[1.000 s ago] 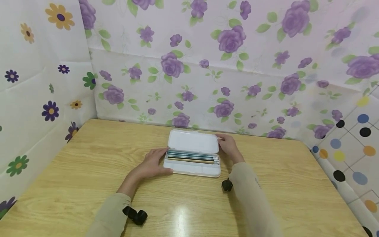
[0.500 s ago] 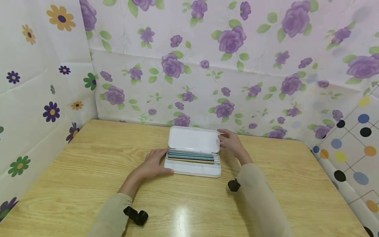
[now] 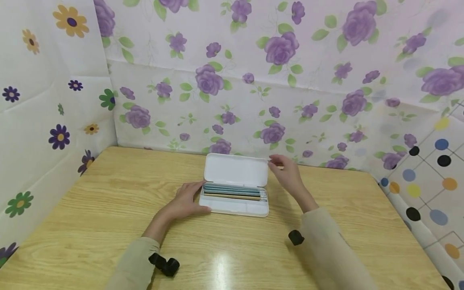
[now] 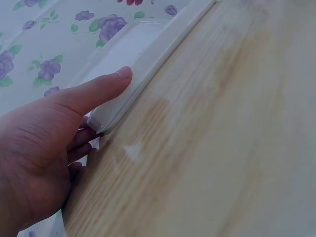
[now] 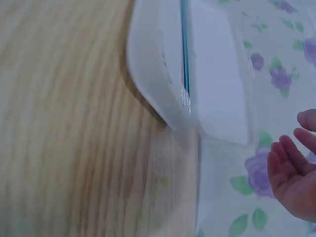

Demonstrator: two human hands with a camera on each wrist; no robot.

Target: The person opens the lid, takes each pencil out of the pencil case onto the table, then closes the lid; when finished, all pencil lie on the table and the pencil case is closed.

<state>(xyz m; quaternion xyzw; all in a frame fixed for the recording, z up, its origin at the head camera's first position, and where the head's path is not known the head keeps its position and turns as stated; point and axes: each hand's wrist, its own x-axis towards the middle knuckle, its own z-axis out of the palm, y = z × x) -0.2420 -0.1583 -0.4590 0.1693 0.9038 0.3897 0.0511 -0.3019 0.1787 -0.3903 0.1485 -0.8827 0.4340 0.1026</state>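
Observation:
A white plastic pencil case (image 3: 232,207) lies on the table with its lid (image 3: 235,170) swung back at the far side. Several pencils (image 3: 232,191), teal, dark and yellowish, lie side by side in it, white-tipped ends to the right. My left hand (image 3: 184,202) grips the case's left end; in the left wrist view the thumb (image 4: 106,89) presses on the front wall and the fingers bend behind the end. By the lid's upper right corner is my right hand (image 3: 288,176), its fingers loosely bent. The right wrist view shows that hand (image 5: 298,180) apart from the lid.
The wooden table (image 3: 232,249) reaches back to a wall cloth with purple flowers (image 3: 280,48). Flowered cloth hangs at the left, and dotted cloth (image 3: 431,181) at the right. Black wrist cameras (image 3: 169,266) sit on both sleeves.
The lid has tipped further back and the right hand has let go of it, drawing slightly away to the right. The left hand has stayed on the case's left end.

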